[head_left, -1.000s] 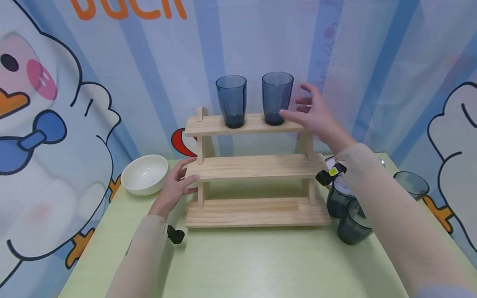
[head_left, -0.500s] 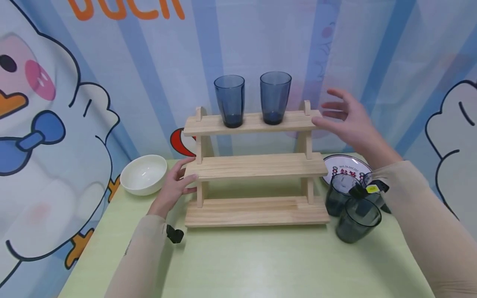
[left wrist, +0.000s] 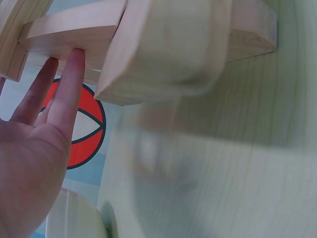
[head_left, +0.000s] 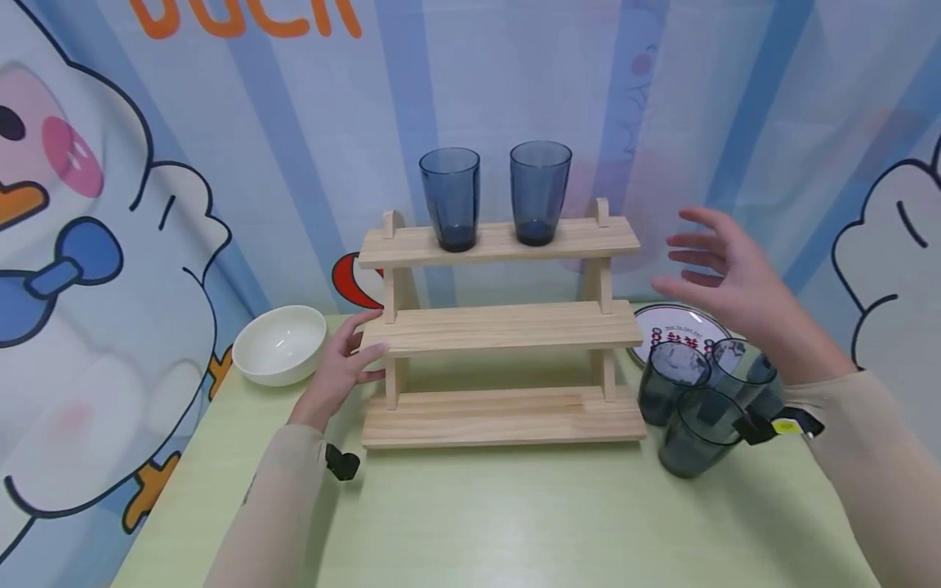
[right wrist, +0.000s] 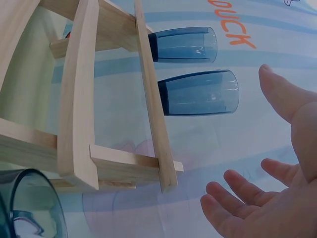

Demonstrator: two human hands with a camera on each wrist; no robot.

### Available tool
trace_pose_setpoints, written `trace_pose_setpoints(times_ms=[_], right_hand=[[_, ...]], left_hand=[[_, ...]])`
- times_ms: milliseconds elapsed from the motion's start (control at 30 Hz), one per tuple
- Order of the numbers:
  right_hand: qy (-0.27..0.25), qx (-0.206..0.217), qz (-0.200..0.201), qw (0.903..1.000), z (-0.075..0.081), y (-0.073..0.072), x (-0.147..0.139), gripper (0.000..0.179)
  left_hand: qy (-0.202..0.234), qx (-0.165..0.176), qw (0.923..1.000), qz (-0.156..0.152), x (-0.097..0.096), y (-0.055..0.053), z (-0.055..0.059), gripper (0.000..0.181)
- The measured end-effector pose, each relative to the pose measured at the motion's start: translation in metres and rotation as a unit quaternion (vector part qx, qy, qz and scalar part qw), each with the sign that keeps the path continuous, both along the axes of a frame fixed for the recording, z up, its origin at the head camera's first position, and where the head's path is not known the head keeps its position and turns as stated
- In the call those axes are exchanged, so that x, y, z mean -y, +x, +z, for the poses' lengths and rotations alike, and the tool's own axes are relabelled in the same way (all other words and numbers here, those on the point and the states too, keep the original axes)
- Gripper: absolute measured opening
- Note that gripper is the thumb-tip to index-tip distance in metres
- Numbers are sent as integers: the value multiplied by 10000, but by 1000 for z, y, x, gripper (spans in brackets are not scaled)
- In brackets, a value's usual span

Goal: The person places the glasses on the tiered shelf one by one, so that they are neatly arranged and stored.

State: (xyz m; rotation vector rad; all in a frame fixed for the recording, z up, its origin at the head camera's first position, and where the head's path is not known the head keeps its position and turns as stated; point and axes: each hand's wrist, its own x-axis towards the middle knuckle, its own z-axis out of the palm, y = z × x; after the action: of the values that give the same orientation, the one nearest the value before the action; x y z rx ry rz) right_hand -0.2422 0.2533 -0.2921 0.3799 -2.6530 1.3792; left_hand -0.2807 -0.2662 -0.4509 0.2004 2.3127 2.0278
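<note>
A three-tier wooden display stand (head_left: 507, 327) stands mid-table. Two upright blue glass tumblers, the left tumbler (head_left: 450, 200) and the right tumbler (head_left: 540, 194), are on its top tier. My left hand (head_left: 334, 371) touches the stand's left end at the middle tier; in the left wrist view its straight fingers (left wrist: 69, 94) meet the wood. Off the stand's right side, my right hand (head_left: 742, 290) is in the air with spread, slightly bent fingers and nothing in them. Below it several dark glass tumblers (head_left: 698, 433) stand close together, one partly hidden by the wrist strap.
A white bowl (head_left: 279, 345) sits on the table to the left of the stand. Behind the tumblers at right lies a printed plate (head_left: 680, 327), partly covered. A cartoon duck curtain (head_left: 309, 147) hangs at the back of the pale green table (head_left: 478, 514).
My right hand has drawn away from the right tumbler on the top tier, moving right and down toward the tumblers on the table. The left hand stays at the stand.
</note>
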Motion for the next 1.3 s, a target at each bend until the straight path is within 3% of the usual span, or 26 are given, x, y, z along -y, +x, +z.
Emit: trace_pose_setpoints(times_ms=[233,533,967,1300], right_hand=[[307,-49,67,9995,-13,21,-14,94],[518,-117,17,9986,-46,51,-30,95],[560,-861,-73,9947,-88,92,-44,85],[900,-515,-229,9943,-112,111,-52,86]], left_hand=[[-5,4,10000,0,0,0,0,61],[-7,-35,10000,-14,0,2,0,60],[-48,-4,10000,12,0,2,1,62],[-93,18,10000,-6,0,2,0,63]])
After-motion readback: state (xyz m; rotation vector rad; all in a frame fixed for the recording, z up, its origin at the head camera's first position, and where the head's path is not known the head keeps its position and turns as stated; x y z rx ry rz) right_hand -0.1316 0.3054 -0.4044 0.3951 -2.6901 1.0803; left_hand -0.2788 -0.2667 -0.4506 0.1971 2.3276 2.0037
